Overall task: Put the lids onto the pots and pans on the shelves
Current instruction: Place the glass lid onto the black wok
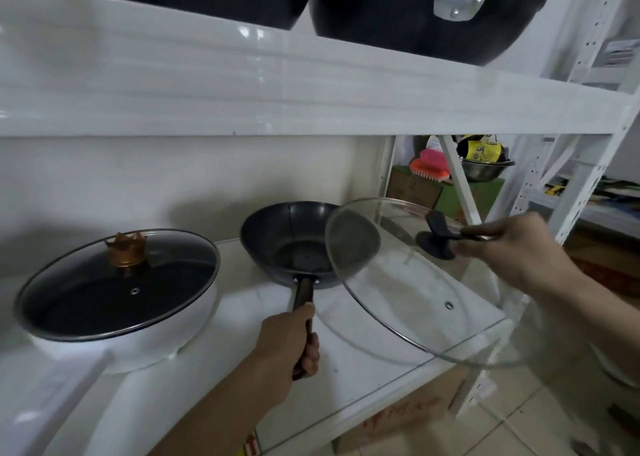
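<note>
Steadying the uncovered black wok [294,244] on the shelf [381,379] with your left hand [289,344] gripped around its handle, you hold the tilted glass lid [415,299] by its knob in your right hand [512,251], beside the rim, ready to lower.

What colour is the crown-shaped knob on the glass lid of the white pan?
The crown-shaped knob is a coppery golden brown, seen in the head view.

Behind the white metal rack, a steel bowl [485,171] and pink plastic brush [429,167] sit on cardboard boxes [414,188]; pale tiled floor [519,431] below.
</note>
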The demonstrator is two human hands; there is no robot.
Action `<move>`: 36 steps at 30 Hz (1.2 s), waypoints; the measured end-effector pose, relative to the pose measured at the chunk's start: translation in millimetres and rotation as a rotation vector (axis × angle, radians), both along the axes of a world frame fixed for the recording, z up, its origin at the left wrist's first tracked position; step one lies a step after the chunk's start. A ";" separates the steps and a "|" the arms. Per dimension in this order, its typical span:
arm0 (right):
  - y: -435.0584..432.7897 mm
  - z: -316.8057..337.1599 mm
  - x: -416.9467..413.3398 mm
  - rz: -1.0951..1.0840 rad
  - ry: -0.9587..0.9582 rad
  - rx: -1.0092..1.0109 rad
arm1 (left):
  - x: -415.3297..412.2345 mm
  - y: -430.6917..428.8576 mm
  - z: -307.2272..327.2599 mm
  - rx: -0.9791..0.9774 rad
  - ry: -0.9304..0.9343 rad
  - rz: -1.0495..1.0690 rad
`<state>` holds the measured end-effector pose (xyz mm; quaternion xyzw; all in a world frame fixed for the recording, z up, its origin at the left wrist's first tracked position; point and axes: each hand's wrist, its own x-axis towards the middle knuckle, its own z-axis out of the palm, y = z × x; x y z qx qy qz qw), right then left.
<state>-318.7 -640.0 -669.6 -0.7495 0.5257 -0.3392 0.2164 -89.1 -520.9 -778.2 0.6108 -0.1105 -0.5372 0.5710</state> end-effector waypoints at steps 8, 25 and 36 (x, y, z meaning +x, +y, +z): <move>-53.0 -0.2 107.1 0.081 -0.035 -0.036 | -16.6 18.1 -0.5 0.003 0.025 -0.010; -76.9 -51.0 202.8 0.066 0.188 -0.016 | -33.2 35.4 -5.7 -0.035 -0.017 -0.005; -85.0 -49.7 215.8 0.096 0.260 -0.048 | -28.6 35.9 -6.1 -0.045 0.026 -0.008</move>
